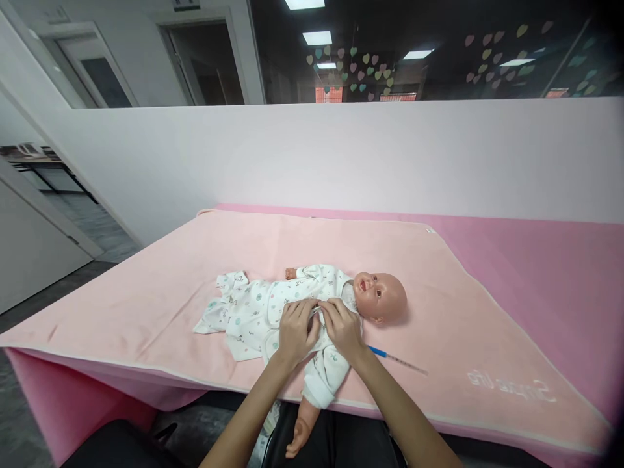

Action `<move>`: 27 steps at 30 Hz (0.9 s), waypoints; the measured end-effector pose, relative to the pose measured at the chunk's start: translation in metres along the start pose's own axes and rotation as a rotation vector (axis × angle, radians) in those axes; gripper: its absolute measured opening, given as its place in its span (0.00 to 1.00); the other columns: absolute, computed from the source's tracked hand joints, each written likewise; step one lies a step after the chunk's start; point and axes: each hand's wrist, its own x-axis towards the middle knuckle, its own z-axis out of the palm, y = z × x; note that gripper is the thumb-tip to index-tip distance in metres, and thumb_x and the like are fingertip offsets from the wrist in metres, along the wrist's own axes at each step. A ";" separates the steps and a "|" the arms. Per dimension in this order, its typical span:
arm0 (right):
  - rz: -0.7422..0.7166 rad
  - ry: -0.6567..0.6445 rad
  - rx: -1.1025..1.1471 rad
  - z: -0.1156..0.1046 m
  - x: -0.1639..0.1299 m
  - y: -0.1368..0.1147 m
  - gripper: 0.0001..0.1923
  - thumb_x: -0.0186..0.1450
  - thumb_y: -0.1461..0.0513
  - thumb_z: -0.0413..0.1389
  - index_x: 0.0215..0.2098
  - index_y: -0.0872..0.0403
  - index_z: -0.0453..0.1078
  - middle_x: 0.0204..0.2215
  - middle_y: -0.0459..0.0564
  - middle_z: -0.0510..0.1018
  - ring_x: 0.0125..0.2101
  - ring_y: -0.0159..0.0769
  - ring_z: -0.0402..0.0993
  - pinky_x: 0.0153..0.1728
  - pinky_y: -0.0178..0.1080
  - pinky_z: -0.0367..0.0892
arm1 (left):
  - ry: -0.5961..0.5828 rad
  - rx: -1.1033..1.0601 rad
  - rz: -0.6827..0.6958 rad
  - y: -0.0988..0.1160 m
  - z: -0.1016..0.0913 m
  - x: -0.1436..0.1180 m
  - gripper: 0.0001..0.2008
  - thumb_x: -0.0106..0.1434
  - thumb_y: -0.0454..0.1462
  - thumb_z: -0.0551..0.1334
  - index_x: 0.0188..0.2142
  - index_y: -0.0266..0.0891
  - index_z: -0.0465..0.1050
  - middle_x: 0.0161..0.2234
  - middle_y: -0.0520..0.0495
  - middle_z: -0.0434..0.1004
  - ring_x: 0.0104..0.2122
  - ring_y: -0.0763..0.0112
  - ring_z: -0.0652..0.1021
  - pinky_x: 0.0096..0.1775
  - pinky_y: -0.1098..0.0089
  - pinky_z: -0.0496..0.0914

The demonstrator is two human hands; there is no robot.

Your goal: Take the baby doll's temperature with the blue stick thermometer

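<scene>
A baby doll (pixel 380 297) lies on its back on a pale pink blanket (pixel 146 286), head to the right. It wears a white printed garment (pixel 248 312). My left hand (pixel 295 330) and my right hand (pixel 342 327) rest on the doll's chest, fingertips pinching the garment's front edges together. One doll arm in a white sleeve (pixel 324 380) hangs over the table's near edge, its hand (pixel 298 437) dangling below. A thin blue-tipped thermometer (pixel 397 359) lies on the blanket just right of my right forearm.
The blanket covers a table with a darker pink cloth (pixel 536 260) showing at the right. A white partition wall (pixel 341 156) rises behind it, dark glass above. An open corridor and door lie to the left. Something black (pixel 336 442) sits below the near edge.
</scene>
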 end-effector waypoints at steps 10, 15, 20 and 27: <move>0.014 -0.001 0.017 0.000 0.001 -0.001 0.09 0.67 0.66 0.46 0.39 0.55 0.68 0.31 0.49 0.75 0.32 0.30 0.72 0.31 0.32 0.64 | 0.078 -0.063 0.048 -0.006 0.005 -0.006 0.12 0.63 0.31 0.52 0.46 0.39 0.67 0.34 0.46 0.73 0.34 0.67 0.72 0.40 0.64 0.66; 0.025 -0.017 0.045 -0.004 0.003 -0.004 0.09 0.65 0.66 0.46 0.39 0.55 0.68 0.32 0.49 0.74 0.32 0.30 0.71 0.31 0.31 0.64 | 0.242 -0.075 0.129 -0.010 0.010 -0.010 0.16 0.62 0.29 0.54 0.49 0.41 0.64 0.40 0.44 0.73 0.39 0.66 0.74 0.42 0.63 0.68; 0.014 -0.012 0.058 -0.007 0.003 -0.005 0.09 0.64 0.64 0.48 0.39 0.55 0.69 0.32 0.50 0.73 0.30 0.31 0.70 0.28 0.31 0.63 | 0.285 -0.026 0.211 -0.007 0.012 -0.009 0.14 0.62 0.29 0.54 0.47 0.41 0.65 0.39 0.44 0.74 0.41 0.67 0.74 0.42 0.63 0.69; 0.016 -0.037 0.080 -0.006 0.001 -0.003 0.10 0.64 0.64 0.48 0.40 0.55 0.69 0.32 0.50 0.72 0.31 0.31 0.70 0.30 0.31 0.64 | 0.347 -0.056 0.208 -0.008 0.015 -0.012 0.16 0.60 0.27 0.57 0.45 0.43 0.66 0.37 0.46 0.69 0.37 0.70 0.72 0.39 0.66 0.71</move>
